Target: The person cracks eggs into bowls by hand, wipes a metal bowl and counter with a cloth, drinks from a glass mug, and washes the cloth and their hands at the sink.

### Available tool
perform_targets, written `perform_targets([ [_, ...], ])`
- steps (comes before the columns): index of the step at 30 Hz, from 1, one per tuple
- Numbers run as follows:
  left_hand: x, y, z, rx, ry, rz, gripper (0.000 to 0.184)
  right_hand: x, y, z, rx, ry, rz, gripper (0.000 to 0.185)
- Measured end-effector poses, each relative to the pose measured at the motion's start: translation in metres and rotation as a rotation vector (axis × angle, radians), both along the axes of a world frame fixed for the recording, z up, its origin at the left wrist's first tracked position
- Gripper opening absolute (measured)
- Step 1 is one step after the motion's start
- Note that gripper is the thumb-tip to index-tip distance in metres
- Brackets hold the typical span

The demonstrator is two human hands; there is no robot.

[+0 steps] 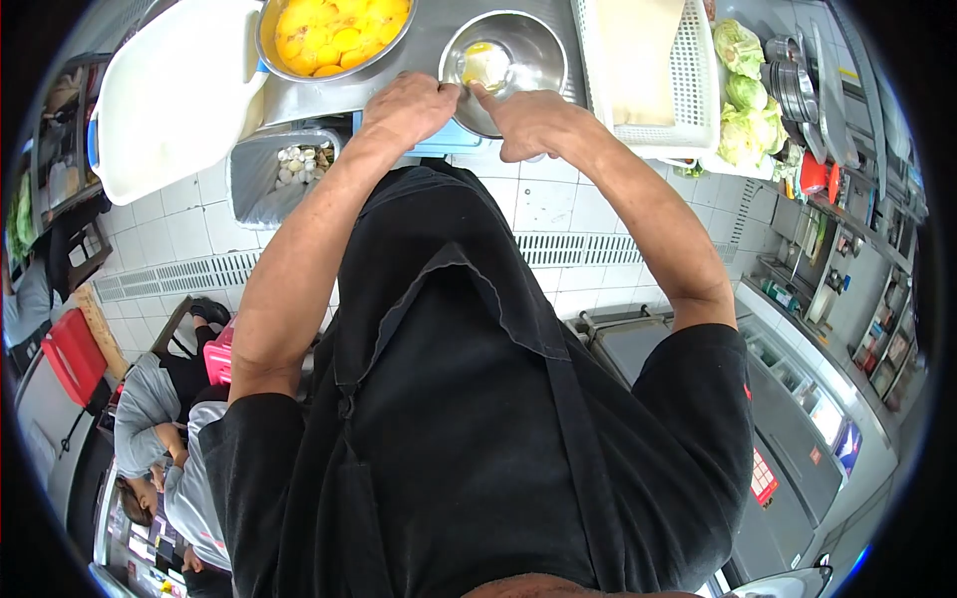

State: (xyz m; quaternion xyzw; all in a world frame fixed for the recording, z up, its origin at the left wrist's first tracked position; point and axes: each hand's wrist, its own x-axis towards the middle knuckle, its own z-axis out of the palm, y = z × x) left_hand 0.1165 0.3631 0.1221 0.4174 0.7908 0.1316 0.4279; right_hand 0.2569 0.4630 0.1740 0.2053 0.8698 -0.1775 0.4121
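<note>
Head view: we are reaching both hands to a steel bowl (540, 75) at twelve o'clock, where some raw egg (487, 63) is lying.
Our left hand (409, 110) is sitting at the bowl's eight o'clock, fingers curling in close by the rim; we cannot tell whether they are gripping anything. Our right hand (543, 124) is leaning in from five o'clock, index finger stretching over the rim toward the egg, other fingers folding under; we cannot tell whether they are holding anything. Beside the bowl, a yolk-filled bowl (268, 52) is standing on the bench (427, 58) at ten o'clock, a white basket (698, 92) at three.
</note>
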Motion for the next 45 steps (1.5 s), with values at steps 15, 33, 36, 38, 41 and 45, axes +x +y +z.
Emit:
perform_targets([
  [15,-0.002,-0.004,-0.019,-0.013,-0.107,0.138,0.052,0.01,0.012,0.011,-0.398,0.021,-0.274,0.09],
  [33,-0.033,-0.068,-0.006,0.094,-1.013,0.318,0.038,0.116,-0.08,-0.019,-1.935,0.786,-1.303,0.092],
  [36,-0.036,-0.096,0.005,0.16,-1.184,0.323,0.038,0.104,-0.101,-0.01,-1.753,0.74,-1.303,0.091],
  [38,-0.04,-0.113,-0.002,0.141,-1.187,0.353,0.042,0.091,-0.113,-0.006,-1.55,0.681,-1.246,0.087],
  [41,-0.047,-0.135,-0.01,0.149,-1.209,0.429,0.051,0.068,-0.123,-0.019,-1.193,0.59,-1.121,0.085],
  [45,-0.061,-0.175,-0.019,0.15,-1.348,0.491,0.065,0.029,-0.151,-0.024,-0.863,0.613,-0.877,0.083],
])
